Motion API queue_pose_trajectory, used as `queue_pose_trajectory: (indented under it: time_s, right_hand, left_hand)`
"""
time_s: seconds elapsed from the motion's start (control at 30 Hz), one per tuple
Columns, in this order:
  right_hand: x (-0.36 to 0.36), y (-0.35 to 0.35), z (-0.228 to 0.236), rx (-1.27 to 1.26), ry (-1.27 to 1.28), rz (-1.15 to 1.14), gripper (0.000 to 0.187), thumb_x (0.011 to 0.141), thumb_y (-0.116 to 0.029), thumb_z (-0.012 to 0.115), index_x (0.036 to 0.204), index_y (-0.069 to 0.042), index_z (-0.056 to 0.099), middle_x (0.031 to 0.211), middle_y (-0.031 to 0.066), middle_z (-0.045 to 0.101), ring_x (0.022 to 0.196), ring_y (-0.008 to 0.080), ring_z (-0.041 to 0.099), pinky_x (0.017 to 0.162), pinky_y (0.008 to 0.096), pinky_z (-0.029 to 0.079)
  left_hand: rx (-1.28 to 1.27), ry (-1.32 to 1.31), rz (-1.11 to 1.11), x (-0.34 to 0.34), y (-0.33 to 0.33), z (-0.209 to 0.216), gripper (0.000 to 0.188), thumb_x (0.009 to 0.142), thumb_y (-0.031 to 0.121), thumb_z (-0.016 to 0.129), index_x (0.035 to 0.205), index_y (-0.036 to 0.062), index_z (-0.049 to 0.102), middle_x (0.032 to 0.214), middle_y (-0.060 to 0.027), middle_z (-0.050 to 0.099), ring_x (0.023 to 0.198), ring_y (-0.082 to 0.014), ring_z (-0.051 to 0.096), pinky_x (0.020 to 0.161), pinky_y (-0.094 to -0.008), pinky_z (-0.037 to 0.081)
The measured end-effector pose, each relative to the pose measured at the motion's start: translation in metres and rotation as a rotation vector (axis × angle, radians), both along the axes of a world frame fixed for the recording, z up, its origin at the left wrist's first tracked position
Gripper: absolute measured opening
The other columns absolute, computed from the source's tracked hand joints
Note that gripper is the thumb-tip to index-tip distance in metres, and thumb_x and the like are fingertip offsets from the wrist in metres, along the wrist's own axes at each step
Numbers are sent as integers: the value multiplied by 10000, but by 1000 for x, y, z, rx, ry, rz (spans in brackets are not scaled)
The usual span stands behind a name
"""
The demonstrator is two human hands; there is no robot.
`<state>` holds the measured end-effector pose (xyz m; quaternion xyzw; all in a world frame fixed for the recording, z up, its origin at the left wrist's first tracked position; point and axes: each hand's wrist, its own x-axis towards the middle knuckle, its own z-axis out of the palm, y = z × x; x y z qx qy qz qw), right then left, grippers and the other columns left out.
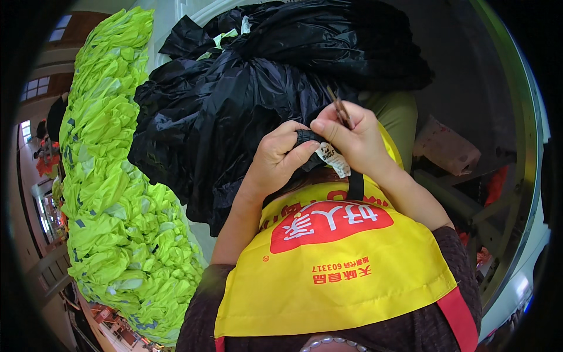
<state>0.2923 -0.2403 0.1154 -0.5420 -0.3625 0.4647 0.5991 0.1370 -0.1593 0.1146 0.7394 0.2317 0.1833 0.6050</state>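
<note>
A black garment of thin, shiny cloth is bunched over my lap. My left hand is closed, pinching its dark edge between thumb and fingers. Beside that pinch a white label with dark print hangs from the edge. My right hand is closed around small brownish metal thread snips, their points facing up and away. Its thumb and fingertip also meet at the garment's edge, close to my left fingers. Whether a thread is between them is too small to tell.
Bright yellow-green garments form a long heap at my left. More black cloth lies piled at the far side. A yellow apron covers my front. At right, a pale stained bag sits low near dark metal bars.
</note>
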Motion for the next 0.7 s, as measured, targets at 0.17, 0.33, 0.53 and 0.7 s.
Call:
queue_pose_trajectory:
  time_s: [0.17,0.33,0.53,0.7]
  right_hand:
    - [28,7,5,-20,-84,1,189,845,-187,606,802,-3,605,703,-3,582,653,36,499,584,195,400]
    - [46,-4,0,-80,-105,268,357,916,-327,453,851,-4,594,740,52,589,691,107,532,617,245,415]
    - [52,-11,-7,-59,-509,485,375,920,-331,432,901,16,571,760,107,595,708,202,576,640,297,447]
    - [50,-8,-1,-60,-549,519,404,916,-362,435,851,3,595,701,125,586,648,246,573,585,325,438]
  left_hand:
    - [-34,-27,-43,-5,3,-6,112,844,50,550,867,-46,602,892,-48,550,733,-91,491,637,-208,378]
    - [-5,-29,-39,-9,4,-8,127,849,55,546,888,-48,609,966,-79,569,806,-119,524,699,-222,401]
    - [-48,-20,-40,-8,2,-2,133,847,55,550,906,-49,609,989,-94,580,856,-151,540,749,-233,405]
    - [59,1,-103,-4,2,-1,133,837,48,561,917,-48,604,975,-98,578,860,-175,542,762,-247,407]
